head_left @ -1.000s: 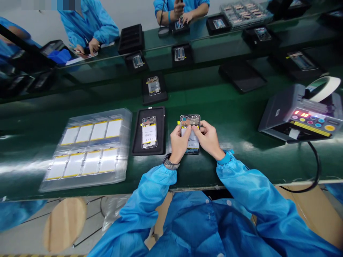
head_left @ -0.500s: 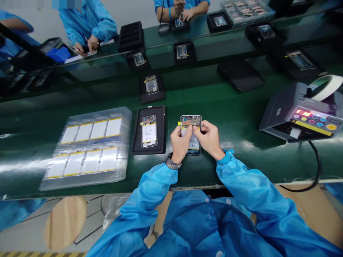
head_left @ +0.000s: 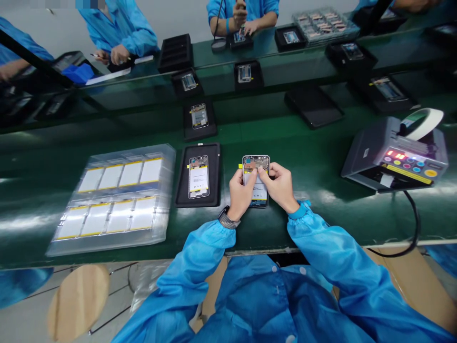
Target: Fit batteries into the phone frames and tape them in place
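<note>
An opened smartphone (head_left: pixel 259 194) lies before me on the green bench, its battery and circuit parts exposed and a yellow tab at its upper left. My left hand (head_left: pixel 242 191) grips its left side, thumb pressed on the upper part of the battery. From the right, my right hand (head_left: pixel 280 186) holds the opposite edge, its thumb close beside the left one. What lies under the thumbs is hidden. Just left of my hands, a second opened phone (head_left: pixel 198 177) rests in a black tray (head_left: pixel 181 193).
Clear plastic trays (head_left: pixel 162 214) of white batteries are stacked at left. A tape dispenser (head_left: pixel 371 152) with a lit display and black cable stands at right. Farther back are a phone in another tray (head_left: pixel 210 126) and a dark tray (head_left: pixel 314 105). Co-workers' hands (head_left: pixel 119 54) are across the bench.
Both hands stay on the phone with the thumbs in nearly the same place. The view has shifted slightly. Across the bench, a co-worker's hands have moved a little.
</note>
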The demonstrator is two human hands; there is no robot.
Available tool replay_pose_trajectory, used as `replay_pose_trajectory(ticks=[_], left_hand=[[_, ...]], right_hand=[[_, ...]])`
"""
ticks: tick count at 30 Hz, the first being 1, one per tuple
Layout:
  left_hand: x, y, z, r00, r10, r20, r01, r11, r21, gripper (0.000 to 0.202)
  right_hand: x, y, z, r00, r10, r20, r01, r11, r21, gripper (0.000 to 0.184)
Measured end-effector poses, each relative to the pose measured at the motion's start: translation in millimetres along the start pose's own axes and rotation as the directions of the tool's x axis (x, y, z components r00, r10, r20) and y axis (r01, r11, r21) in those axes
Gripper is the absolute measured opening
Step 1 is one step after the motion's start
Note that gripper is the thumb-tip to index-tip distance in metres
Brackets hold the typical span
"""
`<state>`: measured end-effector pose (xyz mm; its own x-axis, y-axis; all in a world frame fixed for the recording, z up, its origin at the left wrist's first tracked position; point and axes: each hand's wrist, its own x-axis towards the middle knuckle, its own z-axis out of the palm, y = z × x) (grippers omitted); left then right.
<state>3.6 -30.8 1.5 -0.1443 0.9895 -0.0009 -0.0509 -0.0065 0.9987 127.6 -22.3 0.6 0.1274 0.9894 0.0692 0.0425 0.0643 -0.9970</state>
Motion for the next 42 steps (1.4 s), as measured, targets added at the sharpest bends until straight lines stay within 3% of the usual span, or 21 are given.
replay_pose_trajectory(ticks=[5,10,16,19,23,25,27,29,32,35,42], left_hand=[[-0.4,0.4,-2.2,0.987,-0.011,0.162,0.018,0.999,-0.043,0.039],[2.8,-3.6,-5.9,0.973,0.009,0.231,0.007,0.998,-0.066,0.042],[10.8,-8.7,-8.4,0.912,-0.068,0.404,0.147,0.975,-0.169,0.058],[16.3,-9.2,-10.4,0.894,-0.131,0.428,0.220,0.961,-0.166,0.062],[19.2,-11.4,-14.3,0.904,-0.166,0.393,0.250,0.953,-0.172,0.062],[19.0,-13.5,-14.5,0.916,-0.165,0.366,0.240,0.956,-0.170,0.062],[18.2,-15.8,-12.9,0.925,-0.164,0.344,0.230,0.960,-0.161,0.062],[16.9,-17.8,-10.2,0.924,-0.166,0.345,0.227,0.963,-0.145,0.060],[14.5,-21.1,-6.5,0.913,-0.182,0.366,0.240,0.963,-0.121,0.061],[13.8,-25.3,-5.0,0.907,-0.199,0.372,0.253,0.962,-0.103,0.062],[17.4,-33.2,-5.1,0.907,-0.198,0.371,0.256,0.960,-0.112,0.059]], right_hand=[[4.2,1.0,-3.5,1.000,0.010,-0.024,-0.008,0.997,0.079,0.039],[7.3,7.4,-4.9,0.997,-0.003,-0.071,0.005,0.999,0.038,0.045],[19.1,12.1,-9.6,0.998,-0.042,-0.036,0.041,0.999,-0.020,0.043],[12.9,-3.0,-30.0,0.978,-0.123,-0.166,0.105,0.988,-0.117,0.035],[-26.1,-30.2,-94.8,0.868,-0.203,-0.452,0.095,0.964,-0.250,0.032],[-47.1,-37.5,-138.2,0.773,-0.214,-0.598,0.036,0.955,-0.296,0.035],[-60.8,-38.6,-178.2,0.643,-0.235,-0.729,-0.025,0.945,-0.326,0.036],[-65.8,-35.0,-207.3,0.585,-0.223,-0.780,-0.092,0.937,-0.337,0.035],[-62.0,-27.8,-226.1,0.630,-0.128,-0.766,-0.158,0.945,-0.287,0.033],[-54.2,-25.9,-226.5,0.664,-0.051,-0.746,-0.156,0.966,-0.205,0.034],[-48.3,-30.7,-221.8,0.679,0.013,-0.734,-0.193,0.968,-0.161,0.040]])
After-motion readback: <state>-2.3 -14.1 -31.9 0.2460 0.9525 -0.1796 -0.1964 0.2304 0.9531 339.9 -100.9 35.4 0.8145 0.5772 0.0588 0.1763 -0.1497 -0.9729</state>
